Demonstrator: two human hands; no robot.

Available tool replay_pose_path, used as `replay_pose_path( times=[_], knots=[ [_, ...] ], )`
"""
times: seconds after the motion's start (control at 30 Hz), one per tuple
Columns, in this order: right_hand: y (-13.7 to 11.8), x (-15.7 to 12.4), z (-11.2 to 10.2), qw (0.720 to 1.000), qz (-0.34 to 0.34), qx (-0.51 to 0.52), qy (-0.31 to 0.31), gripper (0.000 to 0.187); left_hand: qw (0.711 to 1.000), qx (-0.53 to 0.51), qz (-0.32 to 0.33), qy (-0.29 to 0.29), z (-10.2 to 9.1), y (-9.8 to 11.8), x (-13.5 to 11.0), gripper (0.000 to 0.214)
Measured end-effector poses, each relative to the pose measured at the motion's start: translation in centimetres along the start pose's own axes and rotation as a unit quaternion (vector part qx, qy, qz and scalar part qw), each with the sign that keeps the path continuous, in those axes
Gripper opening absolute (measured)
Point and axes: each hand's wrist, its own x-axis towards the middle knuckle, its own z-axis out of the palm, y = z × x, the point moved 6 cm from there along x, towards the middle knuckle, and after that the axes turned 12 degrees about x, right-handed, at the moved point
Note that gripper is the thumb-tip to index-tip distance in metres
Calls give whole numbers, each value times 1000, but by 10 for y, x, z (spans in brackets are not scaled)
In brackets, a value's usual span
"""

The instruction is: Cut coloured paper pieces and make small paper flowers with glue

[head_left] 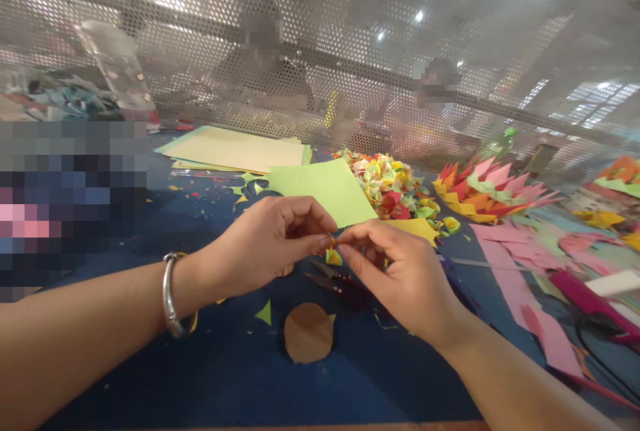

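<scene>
My left hand point(270, 244) and my right hand point(400, 271) meet over the blue table point(210, 364), fingertips pinched together on a small folded yellow-green paper piece point(333, 256). The left wrist wears a silver bangle point(170, 294). Under the hands lie dark scissors point(335, 281) and a brown paper disc point(309, 332). A light green sheet point(325, 191) lies just beyond the hands, with a yellow paper point(413, 226) beside it.
A heap of small folded coloured paper pieces point(390, 184) sits behind. Pointed orange, pink and yellow shapes point(485, 194) are stacked at right, with pink strips point(520, 284) and a magenta tool point(590, 301). Cream sheets point(235, 151) lie far left. A perforated screen point(320, 51) backs the table.
</scene>
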Motion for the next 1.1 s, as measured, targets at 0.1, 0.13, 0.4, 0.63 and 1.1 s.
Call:
replay_pose_path(
  times=[0.1,0.13,0.4,0.63,1.1],
  knots=[
    [0,0,1,1000,0,9,0,9,1000,21,5,-5,1,2,0,21],
    [0,0,1,1000,-1,13,-2,9,1000,26,3,-7,1,3,0,20],
    [-2,0,3,1000,-4,26,-6,7,999,-26,-17,-13,3,0,2,23],
    [-1,0,4,999,2,51,-10,6,997,-57,-37,-27,4,-4,2,29],
    [-5,0,2,999,-23,44,4,6,990,-112,-74,-46,5,-1,-1,29]
  ],
)
